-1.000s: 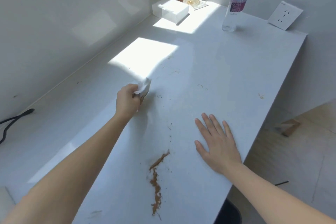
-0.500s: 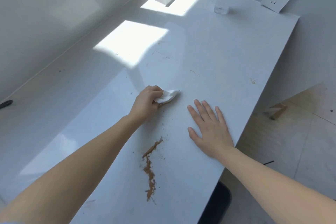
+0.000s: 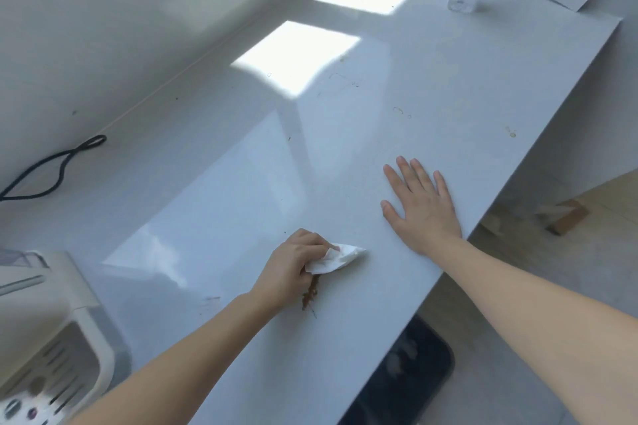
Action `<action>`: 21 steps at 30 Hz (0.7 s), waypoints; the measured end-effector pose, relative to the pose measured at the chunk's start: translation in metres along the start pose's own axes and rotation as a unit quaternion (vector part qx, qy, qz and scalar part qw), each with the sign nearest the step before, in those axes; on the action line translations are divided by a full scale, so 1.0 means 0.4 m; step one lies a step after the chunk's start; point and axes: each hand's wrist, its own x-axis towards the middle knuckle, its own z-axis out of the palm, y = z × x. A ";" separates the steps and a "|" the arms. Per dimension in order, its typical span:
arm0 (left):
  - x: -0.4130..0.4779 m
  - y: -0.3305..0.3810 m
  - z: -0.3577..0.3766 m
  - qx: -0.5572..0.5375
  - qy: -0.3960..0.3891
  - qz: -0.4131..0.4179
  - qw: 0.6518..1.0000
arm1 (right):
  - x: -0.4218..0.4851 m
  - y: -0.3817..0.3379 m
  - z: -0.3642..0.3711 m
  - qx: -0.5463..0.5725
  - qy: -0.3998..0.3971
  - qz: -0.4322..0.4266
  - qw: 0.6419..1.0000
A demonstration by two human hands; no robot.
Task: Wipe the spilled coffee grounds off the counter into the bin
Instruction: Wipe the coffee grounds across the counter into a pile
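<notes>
The left hand, curled round a crumpled tissue, has been drawn back along the counter onto the coffee grounds. Only the near end of the trail is still seen, just below the hand. A sweep over the front edge into the dark bin is judged to remain. The right hand is kept flat, fingers spread, on the counter.

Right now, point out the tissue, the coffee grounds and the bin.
tissue (image 3: 345,256): head view, middle of its exposed white fold.
coffee grounds (image 3: 308,297): head view, middle of the brown streak.
bin (image 3: 436,355): head view, dark surface near its rounded corner.
</notes>
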 end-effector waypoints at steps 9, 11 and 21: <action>-0.018 0.011 -0.077 -0.239 -0.033 -0.213 0.947 | -0.001 0.002 -0.005 -0.003 0.000 -0.002 1.000; 0.019 -0.029 -0.129 -0.258 0.045 -0.241 0.935 | -0.002 0.002 -0.007 -0.004 -0.003 -0.003 1.000; 0.314 -0.243 -0.243 -0.056 0.315 -0.276 0.906 | -0.005 -0.001 -0.015 -0.001 -0.010 0.001 1.000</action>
